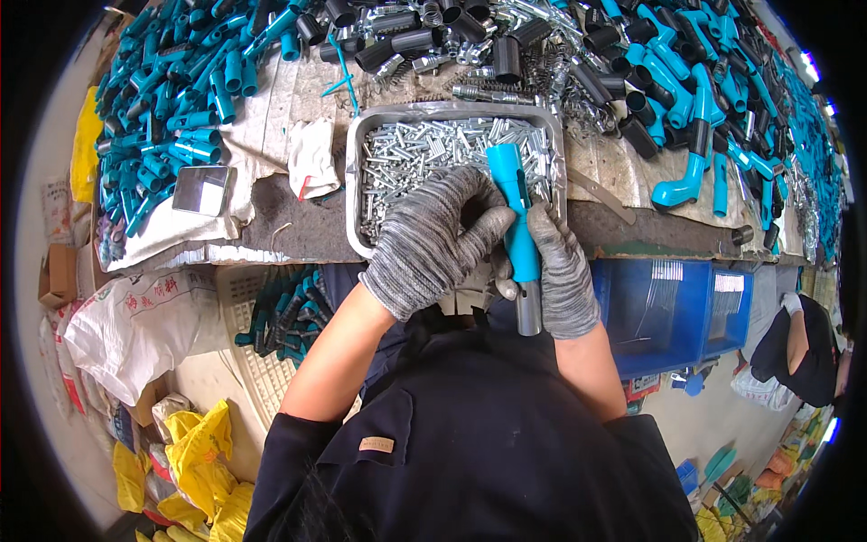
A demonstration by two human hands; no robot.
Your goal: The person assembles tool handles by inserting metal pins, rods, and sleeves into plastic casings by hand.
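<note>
A teal plastic tube [521, 244] with a slot near its upper end and a shiny metal tube at its lower end stands nearly upright in front of my chest. My left hand [438, 239], in a grey striped knit glove, pinches it from the left, its thumb at the tube's side. My right hand [564, 271], gloved alike, is closed around its right side, with fingertips partly hidden behind it. Beyond both hands sits a metal tray [354, 172] of small silver pins, which the left hand and the tube's top partly cover.
Teal tubes [194, 117] are heaped at the left, near a phone [201, 191] and a white glove [312, 158]. Black sleeves and springs [506, 61] lie at the back, teal bent handles [677, 191] at the right. Below the table edge are blue bins [655, 316]; another person [804, 348] is far right.
</note>
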